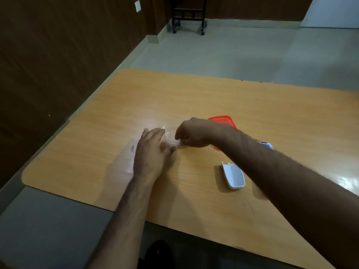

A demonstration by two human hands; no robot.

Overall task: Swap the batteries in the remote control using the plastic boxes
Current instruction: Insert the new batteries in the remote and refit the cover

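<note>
1. Where the head view looks down, a light wooden worktop (242,105) with rounded corners fills the middle, glossy enough to show glare at its right edge.
2. Dark wood panelling (58,55) lines the wall on the left; pale floor tiles (233,49) stretch beyond, and a dark wheeled frame (188,16) stands at the far wall.
3. The left hand (153,152) lies open, palm down, its fingers against a clear plastic box (171,135) that is hard to make out.
4. The right hand (191,133) is curled closed over that box's right side; whether it pinches anything I cannot tell.
5. A red lid (225,121) shows just behind the right wrist.
6. A white battery cover (234,176) lies alone, inner side up, near the right forearm.
7. A white and blue sliver, perhaps the remote control (267,145), peeks past the forearm.
</note>
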